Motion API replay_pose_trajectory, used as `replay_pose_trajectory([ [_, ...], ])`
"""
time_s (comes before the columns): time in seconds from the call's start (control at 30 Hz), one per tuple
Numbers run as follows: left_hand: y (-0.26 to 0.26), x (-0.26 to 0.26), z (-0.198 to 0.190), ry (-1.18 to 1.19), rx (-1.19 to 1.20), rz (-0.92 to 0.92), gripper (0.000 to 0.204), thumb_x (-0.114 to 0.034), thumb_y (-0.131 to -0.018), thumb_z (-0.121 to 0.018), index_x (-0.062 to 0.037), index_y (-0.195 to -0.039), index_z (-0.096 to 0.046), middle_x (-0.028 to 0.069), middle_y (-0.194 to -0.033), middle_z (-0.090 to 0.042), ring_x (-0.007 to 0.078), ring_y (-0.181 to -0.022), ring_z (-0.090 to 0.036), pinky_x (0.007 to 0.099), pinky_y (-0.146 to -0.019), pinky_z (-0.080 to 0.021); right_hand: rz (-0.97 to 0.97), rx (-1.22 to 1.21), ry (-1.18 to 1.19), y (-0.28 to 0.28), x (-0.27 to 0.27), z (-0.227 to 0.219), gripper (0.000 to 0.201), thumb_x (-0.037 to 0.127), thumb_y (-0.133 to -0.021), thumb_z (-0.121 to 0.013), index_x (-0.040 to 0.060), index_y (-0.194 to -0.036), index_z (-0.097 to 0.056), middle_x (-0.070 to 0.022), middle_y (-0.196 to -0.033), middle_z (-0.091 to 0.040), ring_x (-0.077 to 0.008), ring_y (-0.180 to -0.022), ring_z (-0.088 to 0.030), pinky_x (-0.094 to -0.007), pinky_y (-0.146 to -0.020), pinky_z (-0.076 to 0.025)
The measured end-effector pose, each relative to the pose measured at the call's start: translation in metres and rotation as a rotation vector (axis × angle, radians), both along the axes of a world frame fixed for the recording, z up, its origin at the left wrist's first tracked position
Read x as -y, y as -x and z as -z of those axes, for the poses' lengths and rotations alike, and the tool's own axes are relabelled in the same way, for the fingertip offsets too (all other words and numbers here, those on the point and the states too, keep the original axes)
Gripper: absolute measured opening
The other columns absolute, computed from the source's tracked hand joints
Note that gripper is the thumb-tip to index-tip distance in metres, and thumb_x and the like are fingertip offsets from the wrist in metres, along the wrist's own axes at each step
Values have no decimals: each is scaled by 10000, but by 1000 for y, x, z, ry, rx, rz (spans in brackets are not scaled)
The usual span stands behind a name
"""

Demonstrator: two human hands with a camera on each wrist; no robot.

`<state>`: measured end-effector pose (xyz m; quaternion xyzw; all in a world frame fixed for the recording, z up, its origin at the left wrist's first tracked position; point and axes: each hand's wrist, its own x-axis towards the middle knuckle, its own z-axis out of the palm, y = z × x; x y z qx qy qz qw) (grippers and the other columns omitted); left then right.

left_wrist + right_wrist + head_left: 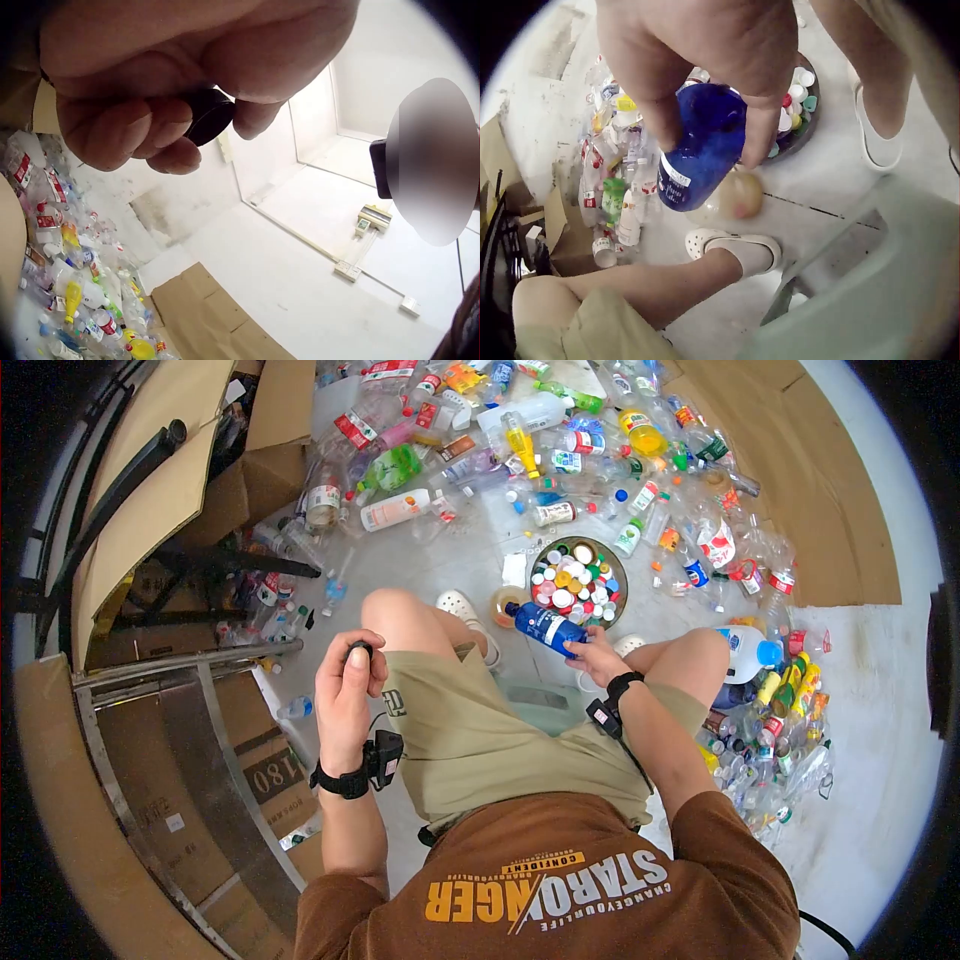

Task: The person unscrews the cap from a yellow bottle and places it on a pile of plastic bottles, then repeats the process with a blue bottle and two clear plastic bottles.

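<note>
My left hand (345,685) is raised above the left knee and pinches a small black bottle cap (360,648) between thumb and fingers. In the left wrist view the cap (211,116) shows its dark round edge between the fingertips. Over the floor between the knees, my right hand (597,657) grips a blue plastic bottle (550,628) near its base. The bottle lies tilted, its neck pointing left and away from the body. From the right wrist view, thumb and fingers stand on either side of the bottle's blue bottom end (705,139).
A round tray (625,590) full of coloured caps stands beyond the right hand. Empty plastic bottles (395,510) cover the floor ahead, with more bottles (770,730) beside the right leg. Cardboard (150,510) and a metal frame (215,705) stand at the left.
</note>
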<state>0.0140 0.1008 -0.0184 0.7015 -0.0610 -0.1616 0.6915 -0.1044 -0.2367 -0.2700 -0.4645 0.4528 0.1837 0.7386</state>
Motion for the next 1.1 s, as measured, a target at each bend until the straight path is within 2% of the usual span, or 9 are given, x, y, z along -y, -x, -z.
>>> replay_pose_trajectory([
  [0.2, 0, -6, -2, -10, -13, -35, 311, -334, -971, -501, -36, -1022, -572, -19, -718, -478, 58, -643, -393, 206, -551, -300, -93, -12, 252, -15, -15, -4, 778, 111, -768, -753, 62, -1338, -226, -158, -1249, -420, -263, -1062, -545, -387, -778, -553],
  [0.3, 0, -10, -1, -2, -18, -43, 307, -331, -972, -499, -37, -1019, -573, -19, -716, -474, 60, -643, -396, 206, -555, -302, -148, 38, 378, -22, -21, -9, 841, 230, -681, -822, 26, -1311, -304, -198, -1195, -485, -296, -1098, -532, -406, -842, -513],
  [0.37, 0, -10, -4, -1, -17, -45, 305, -330, -973, -498, -37, -1016, -572, -19, -713, -471, 61, -643, -395, 206, -557, -303, -253, 90, 626, -22, -22, 18, 847, 297, -653, -829, 17, -1285, -340, -225, -1181, -499, -331, -1098, -528, -420, -873, -483],
  [0.43, 0, -13, -4, 3, -7, -48, 303, -327, -974, -495, -37, -1013, -570, -19, -711, -469, 63, -641, -394, 207, -556, -301, -333, 101, 799, -28, -28, 16, 851, 367, -617, -829, 12, -1246, -377, -258, -1172, -499, -388, -1073, -517, -435, -920, -428],
  [0.53, 0, -17, -4, 9, 3, -54, 301, -325, -975, -494, -35, -1010, -566, -18, -708, -467, 64, -638, -391, 210, -554, -297, -367, 138, 960, -32, -37, 3, 815, 347, -625, -825, 16, -1226, -386, -245, -1140, -504, -379, -1070, -499, -432, -923, -425],
  [0.63, 3, -23, -2, -2, 22, -53, 329, -345, -980, -480, -30, -1034, -554, -9, -710, -478, 66, -615, -394, 208, -537, -293, -364, 198, 1006, -34, -41, -2, 800, 341, -627, -822, 20, -1218, -389, -236, -1112, -504, -372, -1075, -481, -427, -935, -412],
  [0.83, 7, -30, -2, -4, 26, -59, 331, -342, -985, -471, -27, -1051, -550, -4, -723, -489, 66, -612, -400, 206, -536, -294, -406, 161, 980, -37, -44, -12, 788, 321, -628, -823, 17, -1210, -387, -246, -1104, -501, -375, -1075, -481, -429, -934, -413],
  [1.1, 10, -28, -6, -3, 38, -51, 341, -356, -979, -480, -30, -1051, -551, -9, -732, -491, 61, -611, -394, 205, -535, -284, -338, 197, 960, -34, -44, -13, 769, 304, -635, -821, 15, -1201, -388, -250, -1121, -495, -373, -1071, -495, -425, -927, -419],
])
